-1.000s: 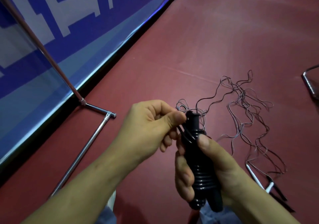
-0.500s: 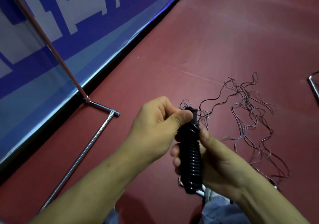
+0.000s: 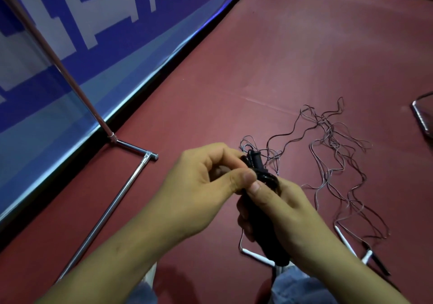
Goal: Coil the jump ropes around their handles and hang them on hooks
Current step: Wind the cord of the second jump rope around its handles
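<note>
The right hand [image 3: 283,217] grips the black ribbed jump rope handles [image 3: 254,163] above the dark red floor [image 3: 281,57]. The left hand [image 3: 199,186] pinches them near the top. Thin tangled dark ropes [image 3: 329,128] lie on the floor. A shiny metal rack foot [image 3: 133,148] stands by the blue and white wall banner [image 3: 93,34].

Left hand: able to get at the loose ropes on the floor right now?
Probably not yet: the left hand pinches the black rope at the handles that the right hand grips. The loose ropes lie beyond, with only floor between.
</note>
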### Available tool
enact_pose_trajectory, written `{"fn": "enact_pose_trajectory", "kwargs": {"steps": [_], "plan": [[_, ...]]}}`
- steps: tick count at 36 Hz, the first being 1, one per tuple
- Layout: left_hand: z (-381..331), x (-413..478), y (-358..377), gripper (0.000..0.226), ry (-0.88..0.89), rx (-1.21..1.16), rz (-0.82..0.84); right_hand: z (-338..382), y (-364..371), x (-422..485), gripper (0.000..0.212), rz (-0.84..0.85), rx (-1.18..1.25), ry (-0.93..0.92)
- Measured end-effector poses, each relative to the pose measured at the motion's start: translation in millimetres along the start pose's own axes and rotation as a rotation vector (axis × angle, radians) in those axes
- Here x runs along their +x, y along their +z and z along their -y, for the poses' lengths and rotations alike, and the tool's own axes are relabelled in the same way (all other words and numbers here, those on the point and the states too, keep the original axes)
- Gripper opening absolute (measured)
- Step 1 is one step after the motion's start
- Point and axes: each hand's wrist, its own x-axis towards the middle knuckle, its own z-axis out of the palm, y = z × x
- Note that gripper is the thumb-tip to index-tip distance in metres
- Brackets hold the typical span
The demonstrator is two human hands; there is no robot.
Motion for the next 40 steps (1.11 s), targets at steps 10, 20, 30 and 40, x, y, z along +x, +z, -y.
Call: {"fn": "enact_pose_trajectory", "kwargs": {"steps": [10, 20, 30, 40], "plan": [[-7.0, -1.0, -2.8, 0.020, 0.061, 0.052, -0.087, 0.4, -0.5, -0.7, 0.030, -0.041, -0.183, -0.061], [-11.9, -3.2, 7.9, 0.015, 0.078, 0.101, -0.173, 4.0, 2.5, -1.8, 0.077, -0.019, 0.279, 0.263], [12.3, -1.6, 8.1, 0.023, 0.237, 0.255, -0.198, 4.3, -0.3, 6.0, 0.060, -0.107, 0.236, 0.211], [-5.0, 0.5, 8.3, 0.016, -0.018, -0.083, -0.186, -6.2, 3.0, -0.7, 0.049, -0.173, -0.225, -0.067]]}}
